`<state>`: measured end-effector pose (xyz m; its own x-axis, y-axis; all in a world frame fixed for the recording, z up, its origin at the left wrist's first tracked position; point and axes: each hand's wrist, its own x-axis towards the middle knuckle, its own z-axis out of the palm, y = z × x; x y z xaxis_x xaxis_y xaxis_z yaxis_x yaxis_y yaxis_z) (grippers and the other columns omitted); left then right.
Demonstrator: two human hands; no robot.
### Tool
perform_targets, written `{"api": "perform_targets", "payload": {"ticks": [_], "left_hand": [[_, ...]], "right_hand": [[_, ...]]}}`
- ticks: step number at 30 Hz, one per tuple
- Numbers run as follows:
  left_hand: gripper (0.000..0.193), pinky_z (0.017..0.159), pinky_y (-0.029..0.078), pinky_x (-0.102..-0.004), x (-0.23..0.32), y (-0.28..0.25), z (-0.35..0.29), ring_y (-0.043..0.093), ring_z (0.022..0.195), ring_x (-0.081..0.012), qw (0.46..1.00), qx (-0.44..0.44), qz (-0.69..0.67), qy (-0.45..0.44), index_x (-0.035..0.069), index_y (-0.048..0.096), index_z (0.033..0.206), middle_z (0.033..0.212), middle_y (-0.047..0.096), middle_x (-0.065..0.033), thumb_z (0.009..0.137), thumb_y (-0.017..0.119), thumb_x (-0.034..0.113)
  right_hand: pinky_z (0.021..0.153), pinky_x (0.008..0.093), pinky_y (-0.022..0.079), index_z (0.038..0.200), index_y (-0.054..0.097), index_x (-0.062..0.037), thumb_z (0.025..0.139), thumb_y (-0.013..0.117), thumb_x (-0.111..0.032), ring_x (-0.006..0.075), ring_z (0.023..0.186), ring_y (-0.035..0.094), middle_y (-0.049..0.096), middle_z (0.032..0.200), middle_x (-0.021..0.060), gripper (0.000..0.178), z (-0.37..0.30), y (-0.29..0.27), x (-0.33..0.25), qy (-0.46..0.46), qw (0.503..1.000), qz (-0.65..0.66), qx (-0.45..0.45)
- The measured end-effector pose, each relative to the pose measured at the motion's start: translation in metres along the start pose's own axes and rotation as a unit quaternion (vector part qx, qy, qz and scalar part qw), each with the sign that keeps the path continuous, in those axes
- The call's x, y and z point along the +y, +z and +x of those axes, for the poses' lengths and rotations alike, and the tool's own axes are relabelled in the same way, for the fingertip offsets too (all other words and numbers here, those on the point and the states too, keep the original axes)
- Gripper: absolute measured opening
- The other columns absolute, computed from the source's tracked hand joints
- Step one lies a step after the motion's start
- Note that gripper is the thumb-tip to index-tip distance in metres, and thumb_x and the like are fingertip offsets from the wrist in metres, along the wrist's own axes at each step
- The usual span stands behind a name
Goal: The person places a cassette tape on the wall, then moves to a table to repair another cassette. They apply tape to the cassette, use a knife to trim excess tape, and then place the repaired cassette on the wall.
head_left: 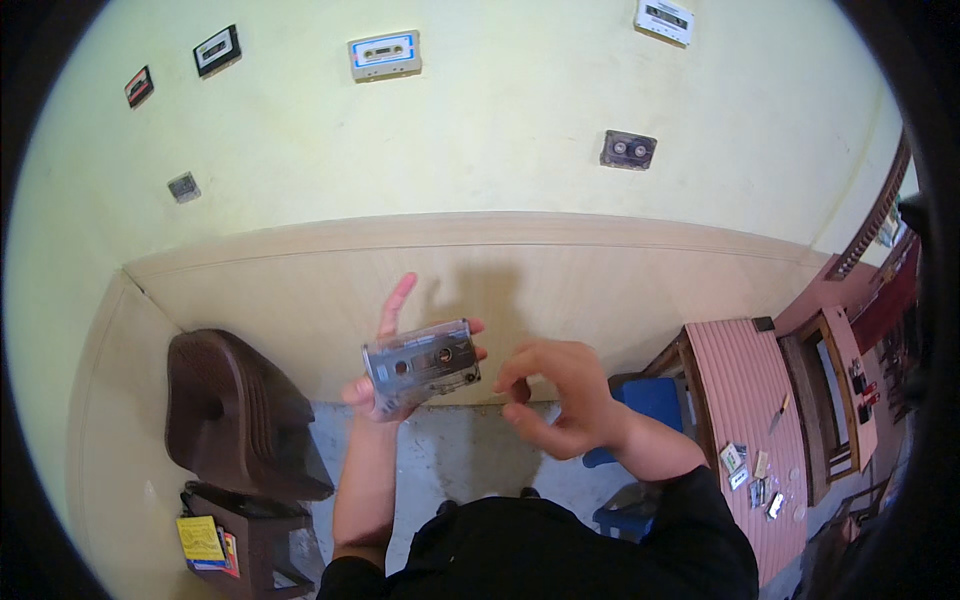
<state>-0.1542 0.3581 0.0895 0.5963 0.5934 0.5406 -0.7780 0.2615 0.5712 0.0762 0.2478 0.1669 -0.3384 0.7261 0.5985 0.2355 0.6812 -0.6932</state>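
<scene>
A clear grey cassette tape [422,372] lies tilted across the palm of my left hand [380,402]. The thumb grips its near left side, some fingertips show past its right edge, and one finger points up, away from it. Just to the right of the cassette, apart from it, hovers my right hand [575,400]. Its fingers are half curled, with a gap between thumb and forefinger. I make out nothing held there, though the inside of the curl is in shadow.
Ahead, a pale wall bears several cassettes, among them a white-and-blue one [385,56] and a dark one [629,150]. Stacked brown chairs [225,415] stand left, by a small table with a yellow booklet [201,542]. At right are a blue chair [652,405] and a striped table [745,390] with more cassettes.
</scene>
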Motion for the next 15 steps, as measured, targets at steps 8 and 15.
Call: {"api": "perform_targets", "payload": {"ticks": [8,15], "left_hand": [[0.149,0.110,0.062,-0.0541,-0.022,0.000,0.005,0.073,0.125,-0.0458,0.990,0.010,-0.138,-0.021,0.011,-0.009,0.179,0.142,0.065,-0.0366,0.073,0.086,0.054],[0.149,0.110,0.062,-0.0549,-0.007,0.005,0.004,0.075,0.123,-0.0433,0.995,0.053,-0.002,-0.089,0.016,-0.010,0.179,0.139,0.068,-0.0326,0.072,0.088,0.046]], "right_hand": [[0.083,0.0424,0.051,0.129,0.069,-0.0103,0.087,0.084,-0.034,0.0274,0.098,0.062,0.062,0.109,0.0080,0.050,0.032,0.002,0.005,-0.237,0.897,-0.364,-0.081],[0.086,0.0422,0.050,0.139,0.066,-0.0108,0.088,0.082,-0.038,0.0266,0.103,0.060,0.062,0.114,0.0081,0.059,0.035,-0.006,0.008,-0.197,0.898,-0.358,-0.163]]}}
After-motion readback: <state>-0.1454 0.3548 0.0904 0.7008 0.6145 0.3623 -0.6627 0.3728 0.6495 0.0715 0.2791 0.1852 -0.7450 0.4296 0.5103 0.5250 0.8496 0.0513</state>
